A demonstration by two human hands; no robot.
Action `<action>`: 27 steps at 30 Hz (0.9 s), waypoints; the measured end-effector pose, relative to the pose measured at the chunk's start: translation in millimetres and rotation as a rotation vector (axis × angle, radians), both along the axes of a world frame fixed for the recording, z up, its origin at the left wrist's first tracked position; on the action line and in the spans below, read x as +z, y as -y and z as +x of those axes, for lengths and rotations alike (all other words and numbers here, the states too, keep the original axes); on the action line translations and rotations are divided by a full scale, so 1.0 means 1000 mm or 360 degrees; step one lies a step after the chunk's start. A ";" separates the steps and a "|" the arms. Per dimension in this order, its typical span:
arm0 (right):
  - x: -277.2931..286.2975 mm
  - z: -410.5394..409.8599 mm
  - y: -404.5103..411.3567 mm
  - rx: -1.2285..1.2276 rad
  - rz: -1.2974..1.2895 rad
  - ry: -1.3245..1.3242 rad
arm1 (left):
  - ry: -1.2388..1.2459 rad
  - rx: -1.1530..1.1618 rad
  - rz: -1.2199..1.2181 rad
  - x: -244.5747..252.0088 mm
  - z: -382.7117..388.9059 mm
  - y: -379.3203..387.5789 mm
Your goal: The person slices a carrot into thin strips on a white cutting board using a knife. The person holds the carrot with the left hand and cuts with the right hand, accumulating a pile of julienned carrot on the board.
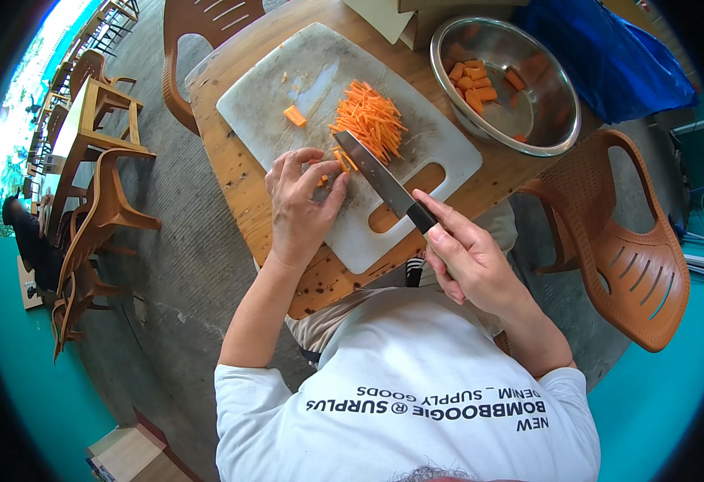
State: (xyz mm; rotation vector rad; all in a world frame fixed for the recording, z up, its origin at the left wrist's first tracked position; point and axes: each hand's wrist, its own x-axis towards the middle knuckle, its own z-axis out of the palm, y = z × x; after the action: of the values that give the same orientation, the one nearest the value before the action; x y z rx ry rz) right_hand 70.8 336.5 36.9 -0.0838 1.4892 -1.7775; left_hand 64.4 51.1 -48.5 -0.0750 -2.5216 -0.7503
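Observation:
My right hand point(469, 256) grips the black handle of a kitchen knife point(379, 178), whose blade lies over the white plastic cutting board point(454, 141). The blade tip is between a heap of julienned carrot point(373, 120) and my left hand point(306, 199). My left hand's fingers are bent at the board, beside a few small carrot sticks point(341, 160); whether they pinch any piece is hard to tell. One carrot chunk point(294, 115) lies apart on the board's left part. A steel bowl point(544, 90) at the upper right holds several carrot chunks point(472, 81).
The board rests on a wooden table point(240, 205). A blue plastic bag point(623, 60) and a cardboard box point(430, 27) are beyond the bowl. Brown plastic chairs point(635, 277) stand at the right and upper left. A person in dark clothes point(38, 247) is far left.

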 end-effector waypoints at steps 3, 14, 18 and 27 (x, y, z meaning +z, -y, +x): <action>-0.001 0.001 0.003 0.0018 0.0026 -0.0031 | -0.0003 -0.0005 0.0015 0.000 0.000 0.000; -0.005 0.001 0.008 0.0111 0.0184 -0.0232 | -0.0005 -0.0002 0.0015 0.000 0.001 0.001; -0.003 0.004 0.007 0.0104 0.0228 -0.0360 | -0.0021 -0.0018 -0.0009 -0.001 -0.001 0.002; 0.002 0.001 0.018 0.0142 0.0389 -0.0584 | -0.0082 -0.0017 -0.0099 0.001 -0.003 0.000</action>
State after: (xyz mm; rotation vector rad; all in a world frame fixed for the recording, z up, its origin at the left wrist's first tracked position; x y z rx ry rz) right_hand 71.9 318.1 38.5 -0.3624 1.9215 -1.5522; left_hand 61.6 50.6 -47.9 -0.1272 -2.4974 -0.6658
